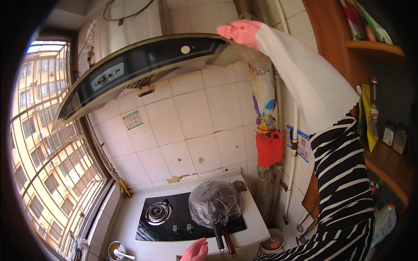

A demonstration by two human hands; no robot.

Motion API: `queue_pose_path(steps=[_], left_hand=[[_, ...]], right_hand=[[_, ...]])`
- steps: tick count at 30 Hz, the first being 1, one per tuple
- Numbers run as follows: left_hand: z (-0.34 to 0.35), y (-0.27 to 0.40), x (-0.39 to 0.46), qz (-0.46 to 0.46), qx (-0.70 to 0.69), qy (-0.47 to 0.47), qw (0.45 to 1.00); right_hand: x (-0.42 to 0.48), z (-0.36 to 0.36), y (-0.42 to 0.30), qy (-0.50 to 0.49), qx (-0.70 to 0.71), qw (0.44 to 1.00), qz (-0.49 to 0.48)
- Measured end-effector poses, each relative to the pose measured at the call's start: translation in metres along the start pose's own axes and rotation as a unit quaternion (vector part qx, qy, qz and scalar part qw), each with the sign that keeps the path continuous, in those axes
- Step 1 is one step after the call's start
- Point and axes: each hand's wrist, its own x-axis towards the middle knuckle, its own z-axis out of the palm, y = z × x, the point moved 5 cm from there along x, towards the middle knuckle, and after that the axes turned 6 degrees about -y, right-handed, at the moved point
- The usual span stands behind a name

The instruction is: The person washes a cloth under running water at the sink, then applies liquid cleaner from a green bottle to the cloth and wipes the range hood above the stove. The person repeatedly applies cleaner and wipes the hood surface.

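Note:
My right hand point(241, 32), in a pink rubber glove with a long white cuff, is raised to the top right corner of the black range hood point(143, 68). Its fingers are bent over the hood's upper edge; whether anything is under them is hidden. At the bottom edge, part of my left hand point(196, 250) shows, also in a pink glove, a little left of two pan handles point(218, 236). The handles stick out from pans wrapped in clear plastic point(214, 202) on the right side of the black glass gas hob point(183, 225).
A bare burner point(158, 212) is on the hob's left. A bowl with a white spoon point(116, 251) stands at the counter's front left. Wrapped pipe point(264, 84) with a red bag point(269, 146) runs down the wall. Wooden shelves point(375, 47) are at right, a barred window point(49, 130) at left.

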Motion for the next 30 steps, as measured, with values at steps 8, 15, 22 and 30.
queue_pose_path(steps=[8,15,22,30], left_hand=[[-0.017,-0.03,0.008,0.074,0.065,0.022,0.995],[-0.004,0.002,0.006,0.094,0.141,0.037,0.985],[-0.007,-0.021,-0.025,-0.004,0.057,0.061,0.997],[0.003,-0.02,-0.034,-0.067,0.031,0.092,0.993]], right_hand=[[-0.022,-0.026,0.109,-0.083,0.145,0.986,-0.022],[-0.011,-0.051,0.08,0.091,-0.109,0.989,0.034],[0.046,0.013,0.02,0.042,0.177,0.94,-0.289],[0.005,-0.023,0.056,-0.161,0.199,0.945,-0.203]])
